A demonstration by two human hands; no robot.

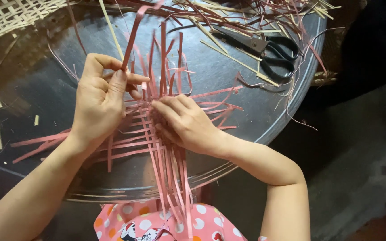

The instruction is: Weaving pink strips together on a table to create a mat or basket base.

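surface: round metal tray [45, 80] | on it: pink woven strips [157, 134], black scissors [269, 51], loose pale strips [237, 62]

Flat pink strips [148, 134] lie crisscrossed, partly woven, on the tray.

black-handled scissors [269, 51], round metal tray [45, 85], pale woven mat [5, 15]

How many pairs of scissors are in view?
1: black-handled scissors lie on the round metal tray, upper right, among loose strips. Others may be hidden under the strips.
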